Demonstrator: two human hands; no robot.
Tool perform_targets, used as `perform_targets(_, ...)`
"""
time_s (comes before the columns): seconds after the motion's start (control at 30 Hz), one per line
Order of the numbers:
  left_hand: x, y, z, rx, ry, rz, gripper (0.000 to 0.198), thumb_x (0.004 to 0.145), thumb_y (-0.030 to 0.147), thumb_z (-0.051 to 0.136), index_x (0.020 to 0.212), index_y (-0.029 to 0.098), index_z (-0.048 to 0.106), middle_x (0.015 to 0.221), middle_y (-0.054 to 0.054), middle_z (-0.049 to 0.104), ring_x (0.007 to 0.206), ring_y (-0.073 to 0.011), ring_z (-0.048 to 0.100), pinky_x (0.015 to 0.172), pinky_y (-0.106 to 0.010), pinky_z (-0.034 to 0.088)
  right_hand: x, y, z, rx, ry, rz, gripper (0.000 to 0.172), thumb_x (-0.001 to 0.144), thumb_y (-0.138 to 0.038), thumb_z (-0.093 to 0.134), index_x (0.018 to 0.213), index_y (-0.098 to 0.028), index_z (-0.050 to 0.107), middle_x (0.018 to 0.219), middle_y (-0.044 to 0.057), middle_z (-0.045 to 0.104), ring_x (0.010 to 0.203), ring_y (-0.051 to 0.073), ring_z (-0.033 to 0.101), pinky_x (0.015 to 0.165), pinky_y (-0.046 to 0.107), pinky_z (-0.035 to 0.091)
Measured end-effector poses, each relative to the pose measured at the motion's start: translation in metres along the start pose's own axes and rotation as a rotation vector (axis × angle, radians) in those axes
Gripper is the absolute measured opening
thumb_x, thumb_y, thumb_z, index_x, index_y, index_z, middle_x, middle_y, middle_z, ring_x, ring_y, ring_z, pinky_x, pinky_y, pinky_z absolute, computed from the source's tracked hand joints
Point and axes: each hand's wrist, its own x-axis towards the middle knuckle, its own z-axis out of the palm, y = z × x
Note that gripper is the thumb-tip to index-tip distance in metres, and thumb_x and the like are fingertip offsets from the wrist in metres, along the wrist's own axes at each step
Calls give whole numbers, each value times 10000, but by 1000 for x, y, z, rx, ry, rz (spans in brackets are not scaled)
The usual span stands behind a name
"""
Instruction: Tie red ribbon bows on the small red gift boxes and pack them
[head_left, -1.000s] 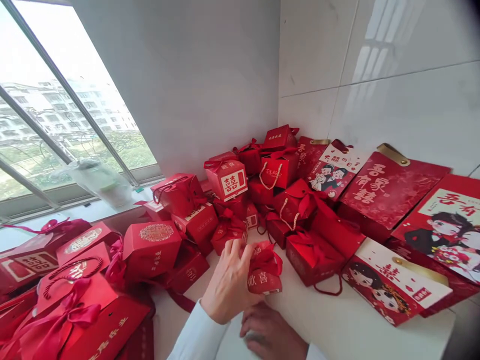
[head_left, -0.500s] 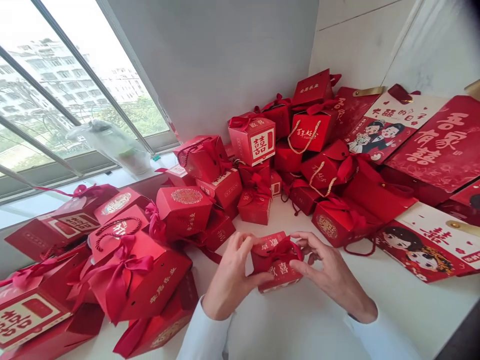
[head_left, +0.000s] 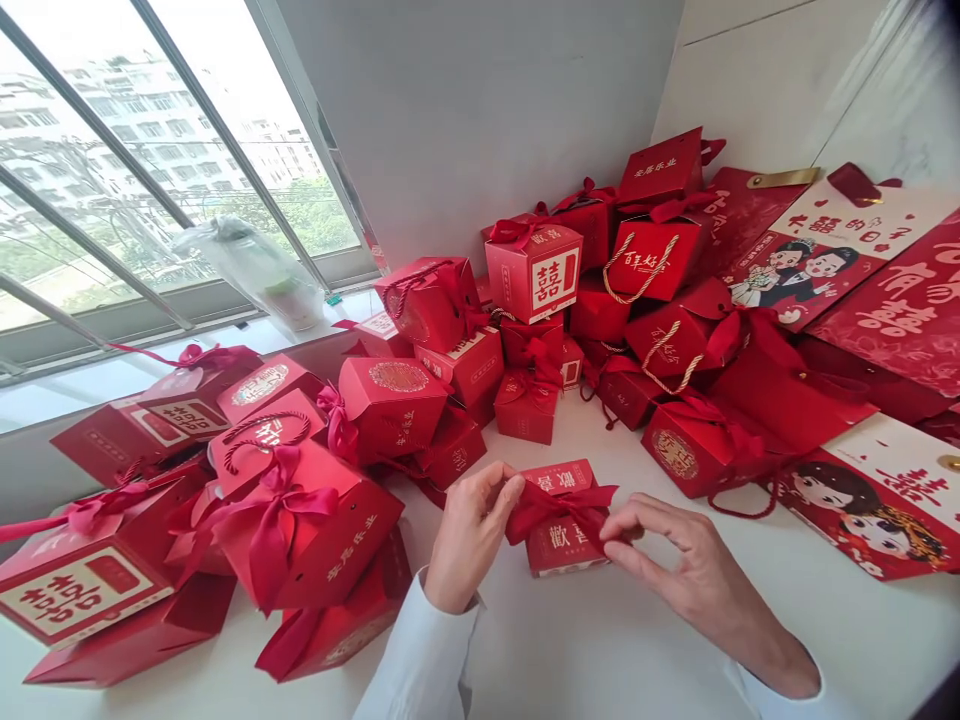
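A small red gift box (head_left: 559, 555) with pale Chinese characters sits on the white table in front of me. Across its top lies a dark red ribbon (head_left: 562, 507) tied in a bow. My left hand (head_left: 474, 530) pinches the bow's left side between thumb and fingertips. At the box's right edge, the thumb and fingers of my right hand (head_left: 686, 570) are closed at the ribbon's right side. The fingers hide the part of the ribbon they pinch.
Red gift boxes with bows are heaped at the left (head_left: 307, 510) and behind (head_left: 534, 270). Printed red gift bags (head_left: 870, 490) lie at the right. A clear plastic bag (head_left: 262, 280) stands on the sill by the barred window. White table surface (head_left: 600, 640) lies before me.
Both hands have moved from the box's sides to the ribbon, and the bow is now spread wider to left and right. The view has shifted slightly left.
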Motion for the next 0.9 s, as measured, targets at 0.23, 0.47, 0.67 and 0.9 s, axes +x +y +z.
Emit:
perform_targets(0.23,2,-2,6,-72,-17,-34,384,886,488,410,662,177,428,546,51,342,497,-80,283,460,-193,222,6,7,0,87,153,24,274,909,-397,464,726,-237,589,719,11,543,685,167,531,624,281,437)
perform_targets(0.47,3,-5,11,-117,-26,-66,378,899,485,386,677,179,411,531,62,321,482,-74,286,465,-195,217,26,18,11,225,119,260,254,857,-470,520,924,-232,576,873,4,618,729,149,560,627,240,439)
perform_targets(0.67,6,-6,17,-84,18,-77,364,911,444,365,663,180,395,545,56,343,500,-82,316,493,-206,254,21,12,10,169,171,206,245,856,-438,537,756,-216,562,743,-18,589,696,137,533,632,226,415)
perform_targets(0.9,11,-13,26,-121,77,-78,368,907,441,366,647,180,382,580,50,345,526,-87,307,505,-210,270,20,17,12,177,177,213,240,871,-437,521,780,-217,549,744,-20,580,680,130,538,628,221,427)
